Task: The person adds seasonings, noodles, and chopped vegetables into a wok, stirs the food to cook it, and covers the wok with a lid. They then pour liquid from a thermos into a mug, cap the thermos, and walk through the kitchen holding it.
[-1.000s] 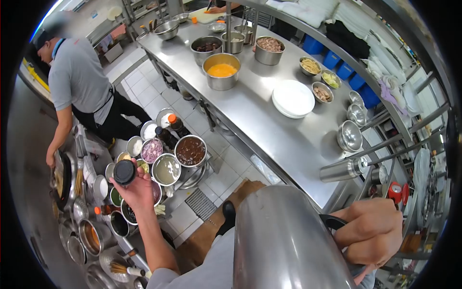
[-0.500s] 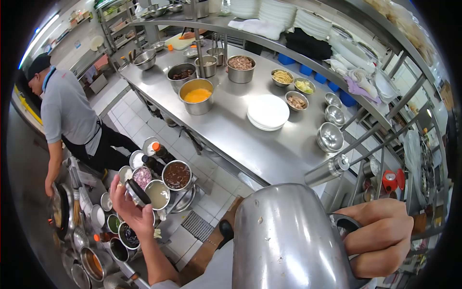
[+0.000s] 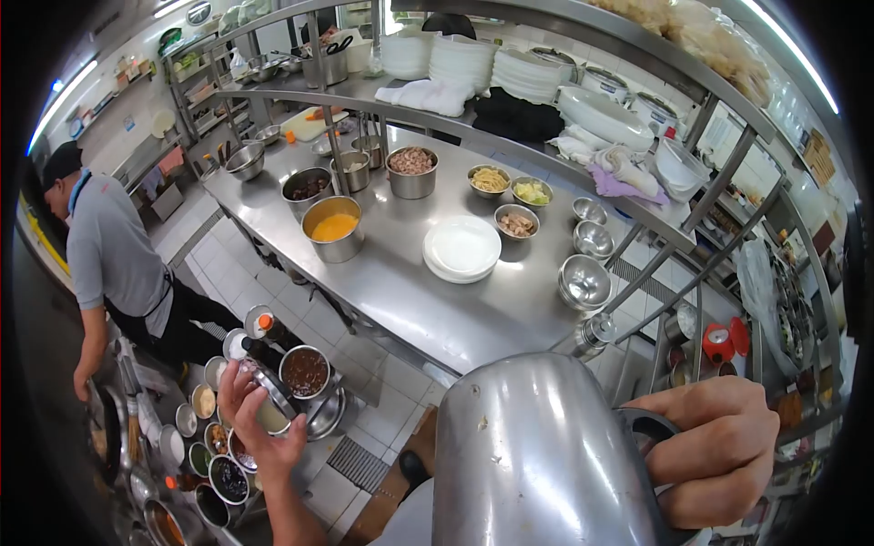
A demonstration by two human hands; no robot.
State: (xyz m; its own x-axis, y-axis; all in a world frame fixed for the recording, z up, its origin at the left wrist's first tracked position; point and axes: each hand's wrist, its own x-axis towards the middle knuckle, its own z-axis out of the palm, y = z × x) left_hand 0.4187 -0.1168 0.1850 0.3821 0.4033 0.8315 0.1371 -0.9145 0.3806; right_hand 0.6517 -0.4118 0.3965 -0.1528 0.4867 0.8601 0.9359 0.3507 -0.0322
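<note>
My right hand (image 3: 715, 446) is wrapped around the dark handle of a large steel mug (image 3: 537, 450). The mug is raised and tilted close to the camera, its smooth metal side filling the lower middle; its opening is out of sight. At the lower left, my left hand (image 3: 269, 446) grips a round dark-rimmed lid (image 3: 271, 389) with a shiny metal face between thumb and fingers. Behind the lid sit small containers of sauces and seasonings, among them a pot of dark red-brown sauce (image 3: 305, 371).
A steel table (image 3: 391, 309) carries stacked white plates (image 3: 462, 247), a pot of orange liquid (image 3: 332, 227), food bowls and empty steel bowls (image 3: 584, 280). A co-worker (image 3: 127, 241) stands left beside a wok (image 3: 109, 432). Metal shelf posts rise at right.
The view has tilted up and swung right, so the table sits further left. My left hand has turned the lid, showing more of its metal face. The mug stays raised in my right hand.
</note>
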